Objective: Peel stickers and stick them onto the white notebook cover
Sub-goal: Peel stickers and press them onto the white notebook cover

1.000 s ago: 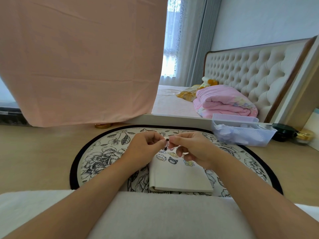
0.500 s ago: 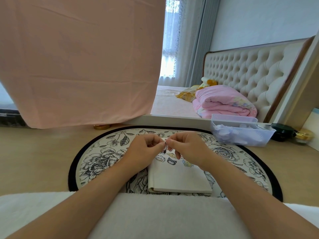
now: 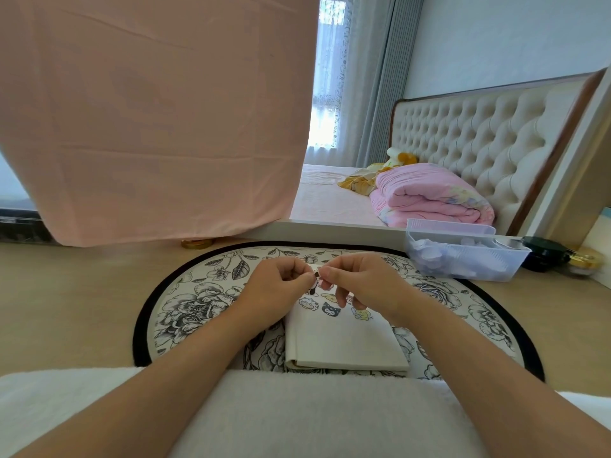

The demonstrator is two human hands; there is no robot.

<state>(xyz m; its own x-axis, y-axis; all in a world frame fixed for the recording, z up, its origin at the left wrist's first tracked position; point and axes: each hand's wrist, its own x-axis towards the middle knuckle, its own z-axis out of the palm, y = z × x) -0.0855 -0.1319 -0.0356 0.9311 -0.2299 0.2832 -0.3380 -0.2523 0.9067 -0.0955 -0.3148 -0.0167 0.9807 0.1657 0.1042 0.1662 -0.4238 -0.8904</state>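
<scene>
The white notebook (image 3: 344, 342) lies closed on a round floral mat (image 3: 198, 292) in front of me. Three small cartoon stickers (image 3: 330, 309) sit in a row near its far edge. Above that edge my left hand (image 3: 281, 285) and my right hand (image 3: 360, 282) meet fingertip to fingertip. Both pinch one small dark sticker (image 3: 316, 279) between thumb and forefinger. Whether its backing is still on it is too small to tell.
A clear plastic bin (image 3: 463, 256) of white items stands at the mat's far right, with a dark jar (image 3: 545, 256) beside it. A pink cloth (image 3: 158, 120) hangs at the left. A white towel (image 3: 297, 418) covers my lap.
Both hands have kept pinching the sticker and stayed above the notebook's far edge, with only small finger shifts. The notebook has not moved.
</scene>
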